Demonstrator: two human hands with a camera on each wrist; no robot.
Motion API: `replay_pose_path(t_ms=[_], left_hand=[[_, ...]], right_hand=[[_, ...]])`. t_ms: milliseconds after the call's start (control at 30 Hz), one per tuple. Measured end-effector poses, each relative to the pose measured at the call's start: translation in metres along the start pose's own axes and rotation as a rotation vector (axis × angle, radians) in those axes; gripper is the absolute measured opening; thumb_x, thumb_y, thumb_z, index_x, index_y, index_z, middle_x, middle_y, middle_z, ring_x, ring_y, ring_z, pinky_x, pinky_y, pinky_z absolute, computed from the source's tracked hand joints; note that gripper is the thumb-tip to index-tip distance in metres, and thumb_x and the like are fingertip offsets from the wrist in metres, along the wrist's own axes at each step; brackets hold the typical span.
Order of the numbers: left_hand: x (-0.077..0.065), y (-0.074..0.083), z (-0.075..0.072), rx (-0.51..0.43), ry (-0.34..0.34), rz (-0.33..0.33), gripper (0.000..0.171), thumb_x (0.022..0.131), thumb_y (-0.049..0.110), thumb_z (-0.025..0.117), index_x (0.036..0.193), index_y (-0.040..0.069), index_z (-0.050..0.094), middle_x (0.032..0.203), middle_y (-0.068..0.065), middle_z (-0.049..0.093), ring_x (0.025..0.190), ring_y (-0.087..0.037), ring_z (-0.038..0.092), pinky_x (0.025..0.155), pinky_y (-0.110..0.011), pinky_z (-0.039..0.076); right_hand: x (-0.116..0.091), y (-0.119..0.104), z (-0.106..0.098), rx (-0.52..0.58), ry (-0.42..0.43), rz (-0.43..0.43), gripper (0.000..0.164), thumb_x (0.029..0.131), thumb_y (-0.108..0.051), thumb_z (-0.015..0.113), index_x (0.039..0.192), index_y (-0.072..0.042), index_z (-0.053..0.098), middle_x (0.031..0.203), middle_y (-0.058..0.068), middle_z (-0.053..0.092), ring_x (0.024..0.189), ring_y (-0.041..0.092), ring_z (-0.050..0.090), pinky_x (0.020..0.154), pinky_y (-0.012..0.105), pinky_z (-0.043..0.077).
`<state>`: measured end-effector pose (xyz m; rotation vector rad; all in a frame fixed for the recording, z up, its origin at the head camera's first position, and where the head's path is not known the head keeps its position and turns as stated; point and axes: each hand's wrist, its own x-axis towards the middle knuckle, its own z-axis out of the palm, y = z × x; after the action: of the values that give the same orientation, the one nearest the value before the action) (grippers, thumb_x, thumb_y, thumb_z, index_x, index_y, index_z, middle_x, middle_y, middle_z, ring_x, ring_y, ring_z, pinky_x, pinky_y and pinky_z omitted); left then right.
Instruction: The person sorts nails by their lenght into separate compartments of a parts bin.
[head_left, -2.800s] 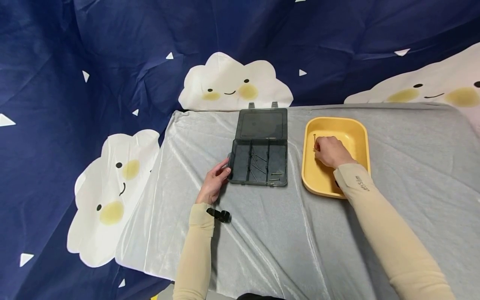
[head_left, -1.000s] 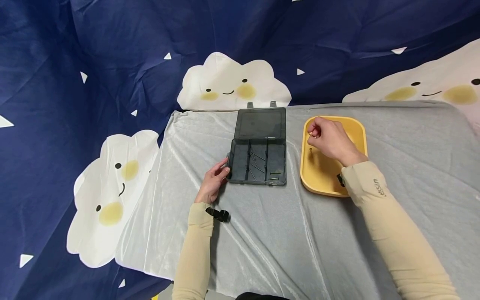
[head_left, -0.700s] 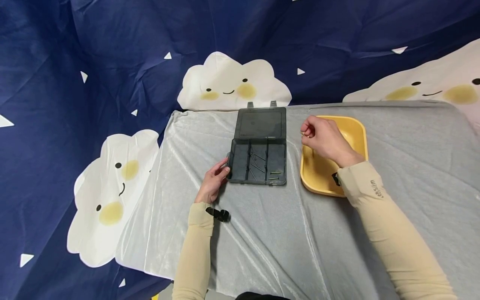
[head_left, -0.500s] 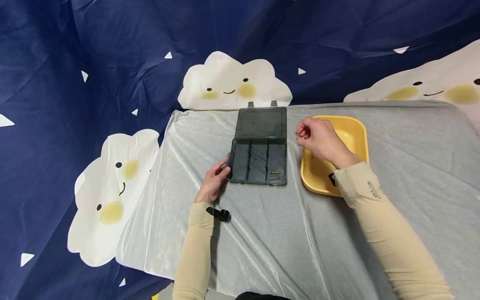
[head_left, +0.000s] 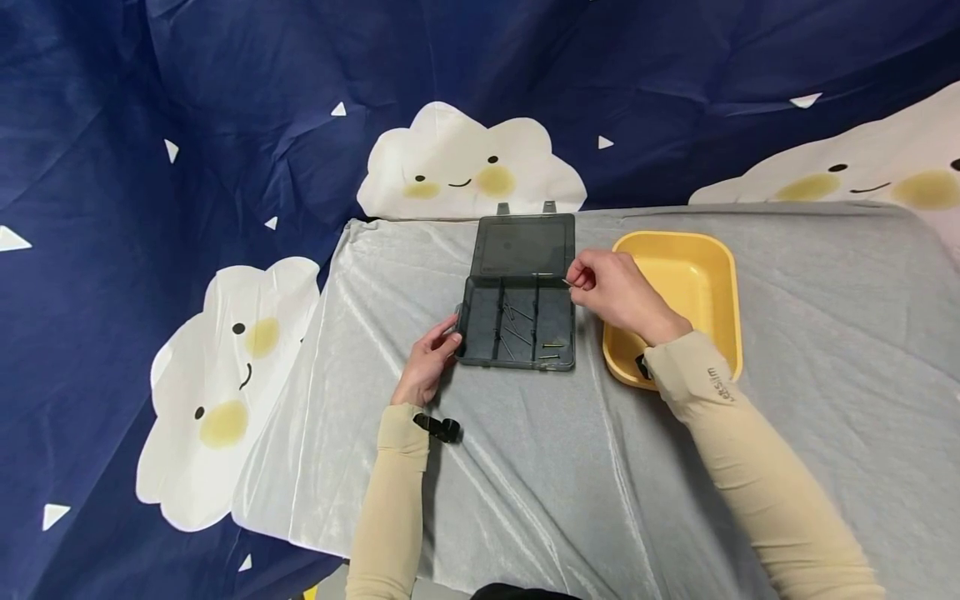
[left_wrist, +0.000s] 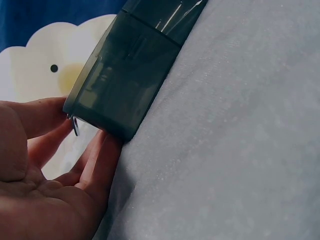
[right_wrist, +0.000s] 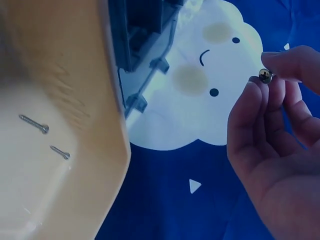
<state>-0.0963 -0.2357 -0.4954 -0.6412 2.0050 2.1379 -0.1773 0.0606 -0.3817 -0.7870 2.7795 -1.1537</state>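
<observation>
A dark translucent storage box (head_left: pixel 480 321) lies with its lid (head_left: pixel 522 246) folded back; two dividers part it. At its left end my left hand (head_left: pixel 427 362) holds it, a digit at the upper rim and fingers (left_wrist: pixel 102 157) against the lower edge in the left wrist view. My right hand (head_left: pixel 611 292) is at the box's right back corner, pinching a screw (right_wrist: pixel 265 75) between thumb and fingers; its cross-slotted head faces the right wrist camera. Several grey screws (head_left: pixel 516 336) lie in the middle compartment, and brass-coloured screws (head_left: pixel 552 345) in the right one.
Right of the box stands a yellow tray (head_left: pixel 735 333), partly under my right forearm. Two loose screws (right_wrist: pixel 34 123) show inside it in the right wrist view. Grey cloth (head_left: pixel 525 475) covers the table, and a dark blue curtain (head_left: pixel 262 83) with clouds hangs behind.
My right hand has risen out of the yellow tray with the screw and moved left to the box's right back corner. The left hand has stayed at the box's left end.
</observation>
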Motion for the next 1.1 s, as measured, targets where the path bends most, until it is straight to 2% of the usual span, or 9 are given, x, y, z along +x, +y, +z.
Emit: replay_pose_path(t_ms=[167, 367, 600, 767, 1100], left_hand=[[0.001, -0.001, 0.000, -0.001, 0.007, 0.001, 0.042, 0.096, 0.010, 0.059, 0.137, 0.018, 0.056, 0.127, -0.013, 0.057, 0.107, -0.015, 0.055, 0.091, -0.030, 0.045], [0.002, -0.002, -0.001, -0.004, 0.013, -0.001, 0.041, 0.096, 0.010, 0.060, 0.136, 0.019, 0.058, 0.122, -0.010, 0.059, 0.105, -0.015, 0.055, 0.089, -0.028, 0.045], [0.002, -0.002, 0.000, 0.002, 0.007, 0.007, 0.042, 0.096, 0.009, 0.059, 0.137, 0.018, 0.056, 0.128, -0.014, 0.057, 0.107, -0.016, 0.055, 0.090, -0.029, 0.045], [0.001, -0.001, 0.000, -0.009, 0.001, 0.003, 0.042, 0.096, 0.009, 0.059, 0.137, 0.019, 0.056, 0.128, -0.014, 0.057, 0.108, -0.017, 0.054, 0.091, -0.029, 0.044], [0.002, -0.003, 0.000, -0.018, 0.005, 0.008, 0.042, 0.096, 0.009, 0.059, 0.137, 0.018, 0.056, 0.128, -0.015, 0.058, 0.106, -0.015, 0.055, 0.087, -0.027, 0.045]], right_hand=[[0.000, 0.004, 0.009, 0.006, -0.026, -0.023, 0.006, 0.078, 0.000, 0.062, 0.082, -0.004, 0.064, 0.076, 0.008, 0.062, 0.073, 0.020, 0.055, 0.071, 0.030, 0.043], [0.000, 0.006, 0.019, 0.001, -0.069, -0.011, 0.007, 0.078, -0.001, 0.063, 0.084, -0.004, 0.065, 0.078, 0.007, 0.062, 0.075, 0.020, 0.056, 0.072, 0.031, 0.044], [0.001, 0.008, 0.029, -0.025, -0.131, -0.001, 0.008, 0.078, 0.000, 0.062, 0.085, -0.004, 0.065, 0.078, 0.006, 0.063, 0.076, 0.021, 0.056, 0.073, 0.032, 0.044], [0.001, 0.008, 0.033, -0.043, -0.179, 0.007, 0.010, 0.079, 0.000, 0.062, 0.088, -0.002, 0.066, 0.081, 0.007, 0.065, 0.079, 0.021, 0.058, 0.077, 0.034, 0.045], [0.003, 0.009, 0.036, -0.087, -0.217, -0.009, 0.010, 0.082, 0.000, 0.062, 0.089, -0.003, 0.067, 0.084, 0.008, 0.067, 0.082, 0.023, 0.059, 0.081, 0.038, 0.047]])
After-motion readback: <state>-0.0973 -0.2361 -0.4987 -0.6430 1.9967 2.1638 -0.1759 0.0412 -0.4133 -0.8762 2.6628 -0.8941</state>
